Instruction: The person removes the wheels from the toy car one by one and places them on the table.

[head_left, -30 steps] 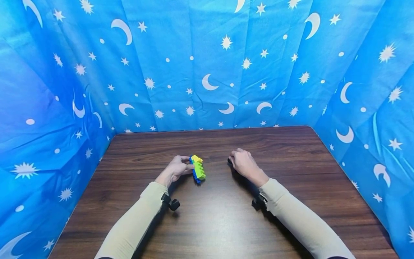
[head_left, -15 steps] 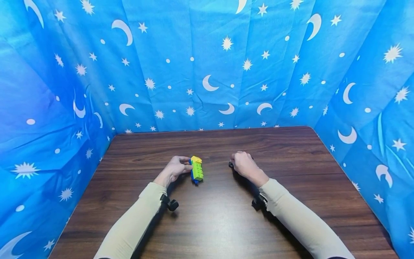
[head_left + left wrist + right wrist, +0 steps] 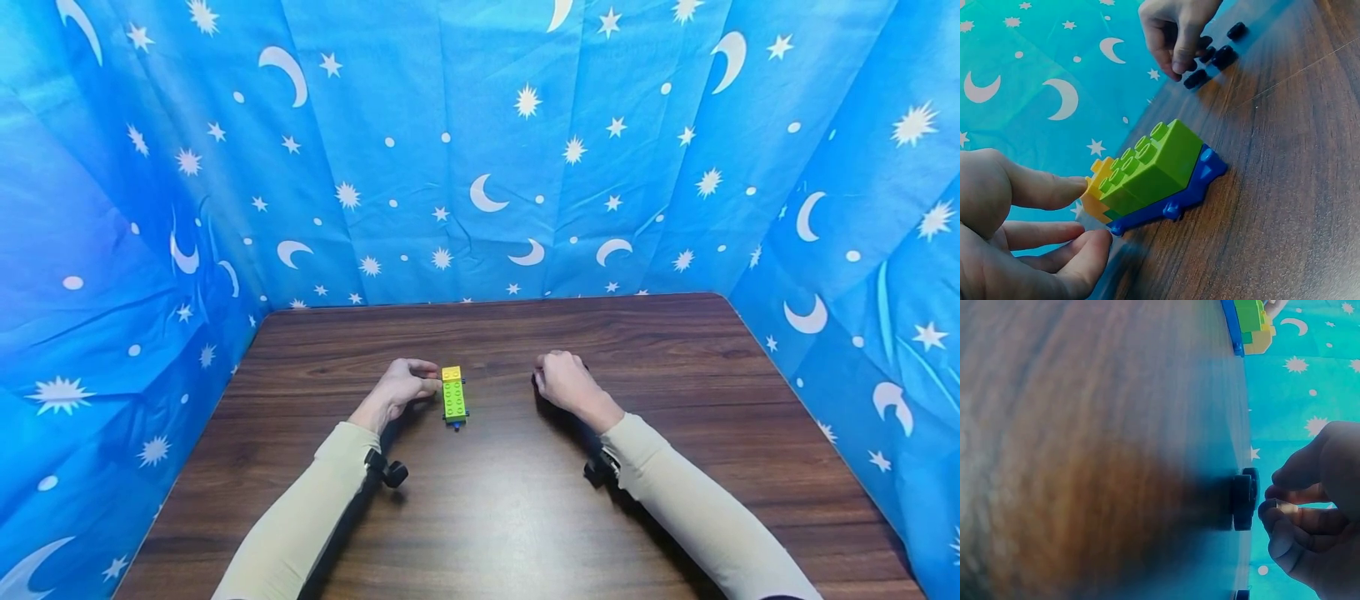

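A toy car body of building bricks, a blue base (image 3: pixel 1188 200) under lime green bricks (image 3: pixel 454 400) and a yellow brick (image 3: pixel 452 373), sits studs up on the table, with no wheels on its pegs. My left hand (image 3: pixel 401 386) is just left of it, fingers extended. In the left wrist view, those fingertips are right at the yellow end and the blue peg beside it. My right hand (image 3: pixel 567 382) bends over several small black wheels (image 3: pixel 1224 57), its fingers loosely curled. A gap shows between its fingertips and the nearest wheel (image 3: pixel 1243 503) in the right wrist view.
The brown wood-grain table (image 3: pixel 510 517) carries both the car and the wheels. Blue cloth (image 3: pixel 450 167) printed with moons and stars hangs behind it and on both sides. A black strap-on camera (image 3: pixel 386 469) sits on the left wrist, another (image 3: pixel 600 469) on the right.
The car body has gone from tilted, its side showing, to level with studs up. My left fingers have drawn back slightly left from it. My right hand has barely moved over the wheels.
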Available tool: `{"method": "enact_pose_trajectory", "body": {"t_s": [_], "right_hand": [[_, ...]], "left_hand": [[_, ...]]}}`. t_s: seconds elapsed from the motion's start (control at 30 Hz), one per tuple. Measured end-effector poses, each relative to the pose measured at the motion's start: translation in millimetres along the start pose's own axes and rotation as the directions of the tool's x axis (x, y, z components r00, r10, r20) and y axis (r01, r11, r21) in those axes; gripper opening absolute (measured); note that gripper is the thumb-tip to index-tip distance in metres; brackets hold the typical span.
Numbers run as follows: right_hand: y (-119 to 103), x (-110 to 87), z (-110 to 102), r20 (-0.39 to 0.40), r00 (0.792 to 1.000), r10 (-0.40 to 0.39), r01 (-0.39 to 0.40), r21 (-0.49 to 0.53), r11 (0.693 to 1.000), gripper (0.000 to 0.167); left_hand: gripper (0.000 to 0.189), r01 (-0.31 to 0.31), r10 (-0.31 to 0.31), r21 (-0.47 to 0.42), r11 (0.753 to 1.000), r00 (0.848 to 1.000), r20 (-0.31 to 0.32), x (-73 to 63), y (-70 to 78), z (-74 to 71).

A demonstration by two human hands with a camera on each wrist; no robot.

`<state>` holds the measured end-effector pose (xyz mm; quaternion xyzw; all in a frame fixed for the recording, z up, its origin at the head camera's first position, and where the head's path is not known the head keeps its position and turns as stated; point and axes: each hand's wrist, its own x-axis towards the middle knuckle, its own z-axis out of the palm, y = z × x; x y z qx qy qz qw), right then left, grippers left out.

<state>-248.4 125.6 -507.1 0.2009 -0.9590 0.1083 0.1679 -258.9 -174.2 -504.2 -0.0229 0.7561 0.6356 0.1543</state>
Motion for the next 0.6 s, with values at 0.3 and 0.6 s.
{"method": "enact_pose_trajectory", "body": {"t_s": [0.3, 0.6], "right_hand": [[0.3, 1.8, -3.7, -0.019, 1.000, 0.007, -0.007, 0.012, 1.000, 0.012], [3.1, 8.3, -13.3, -0.026, 0.999, -0.020, 0.022, 0.088, 0.996, 0.021]], "left_hand": [[0.052, -0.012, 0.012, 0.009, 1.000, 1.000, 0.015, 0.7, 1.1, -1.7], [0.058, -0.163, 0.160, 0.224, 0.961, 0.987, 0.031, -7.0, 10.1, -4.4]]}}
